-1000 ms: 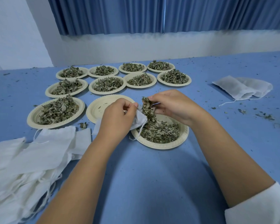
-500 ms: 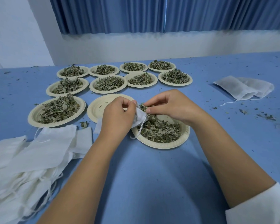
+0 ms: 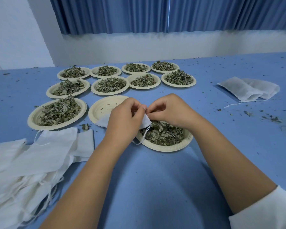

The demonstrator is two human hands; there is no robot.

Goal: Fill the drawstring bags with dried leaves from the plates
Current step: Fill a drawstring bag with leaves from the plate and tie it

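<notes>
Two hands meet over the near plate (image 3: 163, 148) of dried leaves (image 3: 163, 133): the right hand (image 3: 169, 111), lifting a clump a second ago, now pinches the mouth of the drawstring bag (image 3: 146, 121); the left hand (image 3: 122, 120) still grips it with curled fingers

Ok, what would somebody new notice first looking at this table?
Dead centre, the left hand and right hand pinch a small white bag over a near plate of dried leaves. Behind them sit rows of plates heaped with leaves, plus one near-empty plate just left of the hands. A loose pile of bags sprawls at the near left.
</notes>
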